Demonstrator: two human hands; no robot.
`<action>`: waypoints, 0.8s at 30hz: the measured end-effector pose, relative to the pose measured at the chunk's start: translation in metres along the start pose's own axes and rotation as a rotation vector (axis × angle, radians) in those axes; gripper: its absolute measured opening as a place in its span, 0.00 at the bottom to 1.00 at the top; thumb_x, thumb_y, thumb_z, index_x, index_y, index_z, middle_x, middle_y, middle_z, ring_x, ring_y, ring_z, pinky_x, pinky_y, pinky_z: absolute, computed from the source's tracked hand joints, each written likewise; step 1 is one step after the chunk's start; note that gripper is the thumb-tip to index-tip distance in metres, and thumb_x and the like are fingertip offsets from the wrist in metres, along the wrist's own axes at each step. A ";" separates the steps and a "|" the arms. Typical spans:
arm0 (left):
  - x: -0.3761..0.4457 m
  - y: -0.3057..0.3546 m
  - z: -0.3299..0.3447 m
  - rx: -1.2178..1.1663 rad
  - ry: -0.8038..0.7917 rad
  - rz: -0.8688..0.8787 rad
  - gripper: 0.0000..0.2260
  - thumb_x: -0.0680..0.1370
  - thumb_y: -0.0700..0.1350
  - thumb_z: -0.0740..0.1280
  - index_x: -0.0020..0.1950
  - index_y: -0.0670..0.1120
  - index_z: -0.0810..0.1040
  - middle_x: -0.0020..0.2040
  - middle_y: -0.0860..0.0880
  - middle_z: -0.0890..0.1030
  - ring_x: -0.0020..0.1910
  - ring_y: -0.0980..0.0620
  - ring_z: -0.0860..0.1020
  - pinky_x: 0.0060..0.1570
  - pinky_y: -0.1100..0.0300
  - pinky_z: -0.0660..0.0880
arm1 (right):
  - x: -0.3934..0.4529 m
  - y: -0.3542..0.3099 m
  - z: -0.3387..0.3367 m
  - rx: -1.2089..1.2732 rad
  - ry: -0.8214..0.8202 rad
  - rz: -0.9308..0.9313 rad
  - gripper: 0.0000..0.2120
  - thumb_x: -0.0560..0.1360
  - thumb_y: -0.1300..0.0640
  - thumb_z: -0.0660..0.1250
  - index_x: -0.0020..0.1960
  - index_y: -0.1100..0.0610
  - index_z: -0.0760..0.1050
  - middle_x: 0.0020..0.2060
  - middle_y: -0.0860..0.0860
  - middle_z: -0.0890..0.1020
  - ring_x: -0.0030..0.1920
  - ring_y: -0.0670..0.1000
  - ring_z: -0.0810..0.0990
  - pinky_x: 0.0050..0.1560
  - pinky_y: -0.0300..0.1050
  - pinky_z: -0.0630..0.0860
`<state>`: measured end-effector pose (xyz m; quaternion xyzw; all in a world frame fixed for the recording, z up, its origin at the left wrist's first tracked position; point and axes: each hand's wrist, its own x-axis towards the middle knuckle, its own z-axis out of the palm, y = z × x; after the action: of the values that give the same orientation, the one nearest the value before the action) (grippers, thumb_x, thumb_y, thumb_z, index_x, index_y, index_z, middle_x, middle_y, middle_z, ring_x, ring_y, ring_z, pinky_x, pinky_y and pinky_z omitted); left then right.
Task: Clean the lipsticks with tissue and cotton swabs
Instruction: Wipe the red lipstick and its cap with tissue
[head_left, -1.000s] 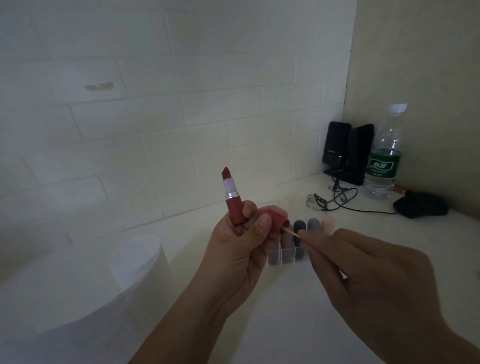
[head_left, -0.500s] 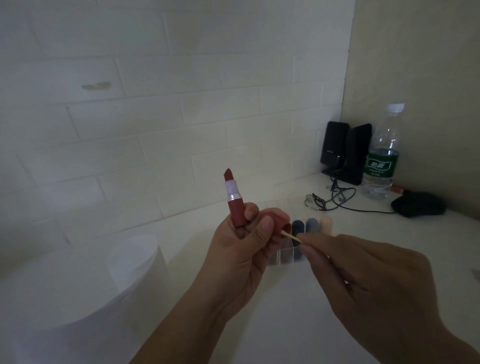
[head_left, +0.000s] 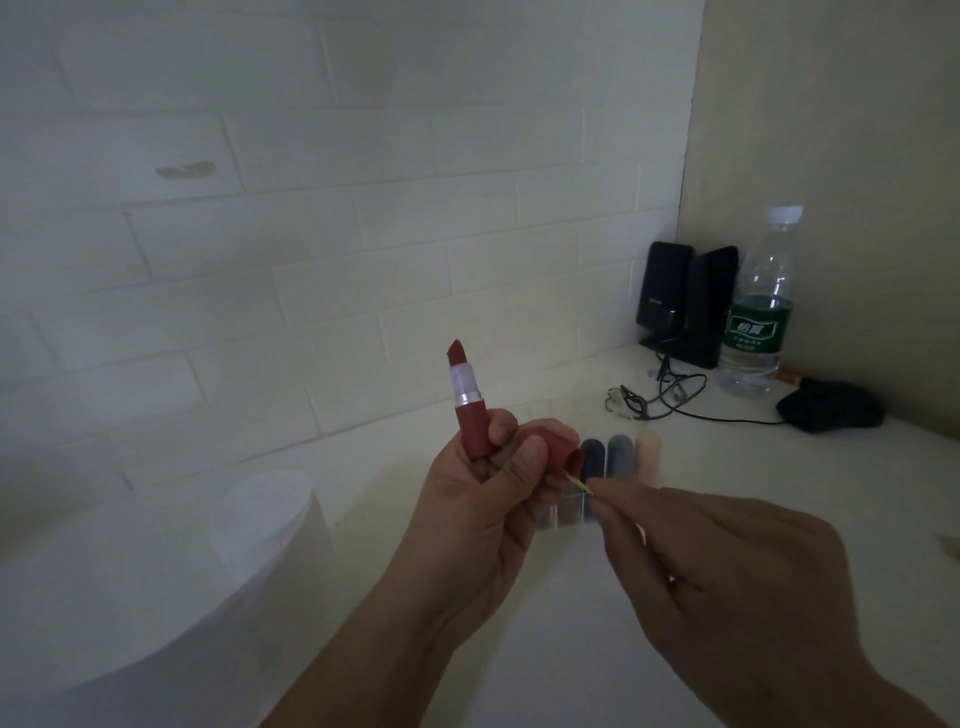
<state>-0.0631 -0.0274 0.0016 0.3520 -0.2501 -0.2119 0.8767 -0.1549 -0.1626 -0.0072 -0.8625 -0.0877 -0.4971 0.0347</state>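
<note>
Left of the lipstick in your grip stands a white tissue roll (head_left: 260, 525) on the counter (head_left: 519, 675). Your left hand (head_left: 483, 519) curls around the open lipstick (head_left: 467, 400), upright with its red tip up, and also clasps its red cap (head_left: 558, 447) just right of it. A cotton swab (head_left: 581, 484) pokes into the cap, pinched by your right hand (head_left: 727, 587). Behind it, capped lipsticks (head_left: 618, 457) stand in a clear holder. Farther right: black speakers (head_left: 685, 301), a water bottle (head_left: 761, 306), a dark mouse (head_left: 831, 413).
</note>
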 end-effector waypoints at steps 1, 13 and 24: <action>0.000 0.000 0.001 0.017 0.019 0.000 0.15 0.66 0.39 0.76 0.42 0.44 0.70 0.42 0.41 0.83 0.42 0.48 0.82 0.45 0.61 0.80 | 0.001 -0.001 0.000 -0.011 0.028 -0.010 0.16 0.75 0.51 0.59 0.45 0.55 0.85 0.30 0.49 0.83 0.25 0.44 0.75 0.38 0.41 0.68; -0.001 -0.002 0.003 0.029 -0.019 0.009 0.11 0.67 0.37 0.70 0.41 0.44 0.68 0.42 0.41 0.83 0.40 0.48 0.82 0.42 0.63 0.80 | 0.005 0.004 -0.008 0.048 0.073 0.134 0.12 0.73 0.50 0.63 0.41 0.51 0.84 0.22 0.43 0.73 0.20 0.44 0.67 0.25 0.36 0.69; 0.001 -0.002 0.001 0.085 -0.010 0.064 0.09 0.69 0.36 0.68 0.41 0.44 0.68 0.42 0.41 0.83 0.40 0.47 0.82 0.41 0.61 0.79 | 0.001 0.007 0.001 0.002 0.088 0.022 0.19 0.75 0.48 0.58 0.41 0.55 0.85 0.23 0.48 0.78 0.19 0.47 0.71 0.34 0.38 0.65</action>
<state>-0.0637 -0.0299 0.0008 0.3795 -0.2742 -0.1747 0.8662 -0.1520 -0.1690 -0.0063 -0.8407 -0.0771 -0.5342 0.0448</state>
